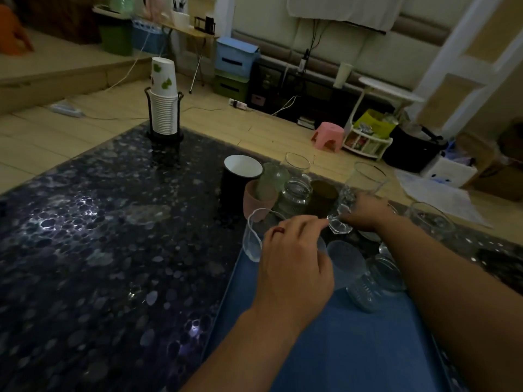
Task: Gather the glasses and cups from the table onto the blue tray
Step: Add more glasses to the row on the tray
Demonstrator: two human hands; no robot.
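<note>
Nearest the camera lay the blue tray (325,349), its near half bare, set on the dark pebbled table (99,250). Toward its far end stood a ribbed jar (370,287) and a frosted cup (346,260) close together, and at the far left corner a clear glass (254,236).

Over that far end the left hand (294,264) hovered with fingers loosely curled; its thumb and forefinger seemed to meet the rim of a small cut glass (341,224), though how firmly could not be told. From the other side the right hand (368,212) closed round the same small glass.

Beyond the tray's edge the rest crowded together on the table: a black cup (240,179), a pink cup (259,200) with a pale green one tipped in it, a second jar (295,193), a brown cup (322,199), two tall glasses (366,179) and a low glass (431,219) off to the right. Those were not yet gathered.

The risk here was crowding. Both forearms reached over standing glassware, so a careless pull back of the right arm could clip the ribbed jar or frosted cup and topple them. The tall glass just behind the right hand looked top-heavy and could be knocked off the table's near edge. With two hands on one small glass, an uneven release could let it slip.

Farther off stood a rack of paper cups (163,108).
</note>
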